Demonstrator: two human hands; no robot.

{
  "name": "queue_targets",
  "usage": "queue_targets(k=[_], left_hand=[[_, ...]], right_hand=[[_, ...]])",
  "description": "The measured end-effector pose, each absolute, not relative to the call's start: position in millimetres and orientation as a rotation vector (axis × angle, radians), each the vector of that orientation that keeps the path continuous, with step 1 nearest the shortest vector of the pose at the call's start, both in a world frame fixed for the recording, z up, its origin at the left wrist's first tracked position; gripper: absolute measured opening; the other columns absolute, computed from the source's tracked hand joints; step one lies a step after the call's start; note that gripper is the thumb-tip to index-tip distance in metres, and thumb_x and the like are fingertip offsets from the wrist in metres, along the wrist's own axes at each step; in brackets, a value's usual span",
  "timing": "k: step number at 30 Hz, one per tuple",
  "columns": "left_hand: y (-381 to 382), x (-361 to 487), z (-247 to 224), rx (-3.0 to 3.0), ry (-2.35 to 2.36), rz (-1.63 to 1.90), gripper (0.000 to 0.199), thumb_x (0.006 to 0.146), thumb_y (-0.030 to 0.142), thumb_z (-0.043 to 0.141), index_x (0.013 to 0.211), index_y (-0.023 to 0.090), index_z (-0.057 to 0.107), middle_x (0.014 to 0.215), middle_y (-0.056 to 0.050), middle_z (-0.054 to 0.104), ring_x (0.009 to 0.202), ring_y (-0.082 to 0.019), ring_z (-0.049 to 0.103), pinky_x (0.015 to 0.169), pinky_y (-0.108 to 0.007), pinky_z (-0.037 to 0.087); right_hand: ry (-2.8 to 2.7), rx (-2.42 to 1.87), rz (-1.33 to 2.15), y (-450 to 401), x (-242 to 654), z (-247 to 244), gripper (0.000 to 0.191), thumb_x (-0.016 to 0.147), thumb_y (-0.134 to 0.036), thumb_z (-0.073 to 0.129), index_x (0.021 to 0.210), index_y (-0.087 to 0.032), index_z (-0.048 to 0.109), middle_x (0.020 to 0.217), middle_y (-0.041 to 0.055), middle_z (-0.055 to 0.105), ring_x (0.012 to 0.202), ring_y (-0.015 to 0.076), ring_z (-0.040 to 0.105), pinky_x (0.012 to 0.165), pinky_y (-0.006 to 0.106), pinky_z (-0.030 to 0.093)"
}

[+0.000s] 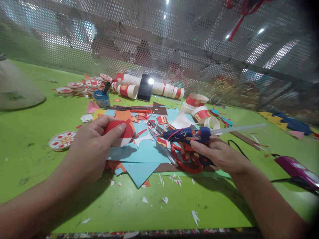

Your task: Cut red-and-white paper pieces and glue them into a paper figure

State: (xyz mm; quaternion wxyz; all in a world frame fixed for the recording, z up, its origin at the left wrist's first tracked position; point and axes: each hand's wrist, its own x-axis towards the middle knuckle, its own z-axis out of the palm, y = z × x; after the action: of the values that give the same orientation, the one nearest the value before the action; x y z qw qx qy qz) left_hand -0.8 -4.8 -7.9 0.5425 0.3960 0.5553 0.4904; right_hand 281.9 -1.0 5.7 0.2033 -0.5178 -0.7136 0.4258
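Between the thumb and fingers of my left hand [97, 142] is a round red and white paper piece [122, 131]. My right hand [211, 151] grips a blue hot glue gun [186, 134] with a clear glue stick [239, 128] jutting from its back. The nozzle points left, towards the paper piece, with a gap between them. Beneath the gun lie red-handled scissors [191, 167] on light blue paper sheets [142, 171]. Left of my left hand a decorated paper disc [62, 140] rests on the green table [124, 209].
Cut paper cups [201, 114] stand behind the paper pile. Farther back are a phone [145, 88], a row of cups [159, 87], a blue jar [102, 99] and decorated discs [93, 83]. A purple power strip [297, 171] lies at right. A perforated metal screen [149, 43] closes the back.
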Motion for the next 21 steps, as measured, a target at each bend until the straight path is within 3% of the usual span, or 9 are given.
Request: queue_targets(k=[6,11,16,21], left_hand=[[-7,-10,-11,1.845,1.321,0.838,0.018,0.076,0.037,0.061,0.068,0.021,0.064,0.057,-0.002,0.06,0.048,-0.015,0.051,0.043,-0.024,0.035],[-12,-17,-10,2.243,1.251,0.594,0.024,0.085,0.034,0.049,0.066,0.022,0.056,0.064,-0.005,0.057,0.057,-0.019,0.046,0.051,-0.029,0.03],[-13,-15,-11,2.47,1.161,0.326,0.022,0.091,0.022,0.035,0.077,0.02,0.051,0.074,-0.006,0.055,0.066,-0.021,0.048,0.058,-0.032,0.033],[-11,-14,-17,2.497,1.057,0.342,0.017,0.089,0.015,0.038,0.083,0.02,0.054,0.081,-0.005,0.059,0.071,-0.02,0.052,0.062,-0.032,0.04]], right_hand=[[-2.078,-1.448,1.116,4,256,13,0.051,0.09,-0.057,0.047,0.061,-0.019,0.063,0.059,0.001,0.062,0.054,0.0131,0.055,0.054,0.024,0.046],[-2.223,-1.523,0.941,7,240,28,0.053,0.091,-0.058,0.044,0.064,-0.019,0.066,0.067,0.0026,0.067,0.061,0.0139,0.058,0.059,0.024,0.046],[-2.152,-1.568,1.189,10,223,23,0.053,0.091,-0.059,0.041,0.072,-0.015,0.063,0.06,0.0018,0.063,0.053,0.0123,0.056,0.055,0.024,0.046],[-2.186,-1.596,1.088,13,221,13,0.056,0.09,-0.063,0.039,0.067,-0.016,0.061,0.06,0.0031,0.063,0.056,0.0143,0.057,0.058,0.027,0.046]])
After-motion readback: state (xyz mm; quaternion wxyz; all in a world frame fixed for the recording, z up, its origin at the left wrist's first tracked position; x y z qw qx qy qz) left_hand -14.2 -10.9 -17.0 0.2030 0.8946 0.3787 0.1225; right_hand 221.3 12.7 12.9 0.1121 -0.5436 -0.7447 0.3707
